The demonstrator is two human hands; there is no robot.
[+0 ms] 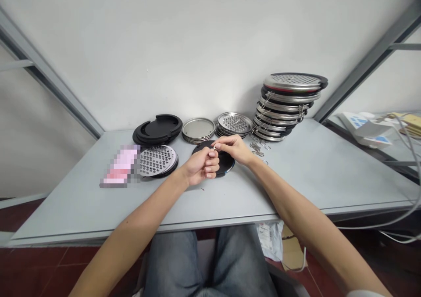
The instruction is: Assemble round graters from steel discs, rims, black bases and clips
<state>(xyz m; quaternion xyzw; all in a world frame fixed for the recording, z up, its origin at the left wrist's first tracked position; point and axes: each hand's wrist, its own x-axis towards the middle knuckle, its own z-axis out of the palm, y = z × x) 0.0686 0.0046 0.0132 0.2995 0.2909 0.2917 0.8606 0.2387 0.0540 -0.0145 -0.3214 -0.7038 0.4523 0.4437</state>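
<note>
My left hand is closed, its thumb and finger pinching a small shiny metal piece. The fingertips of my right hand are pinched on the same piece from the other side. It is too small to name for sure. Below both hands lies a round black dish-like part, partly hidden by them. Just right of my right hand, small metal rings and clips are scattered on the table.
On the grey table stand black round trays, plain metal discs, perforated grater discs and another grater disc. A tall stack of assembled graters rises at the back right. A blurred pink item lies left.
</note>
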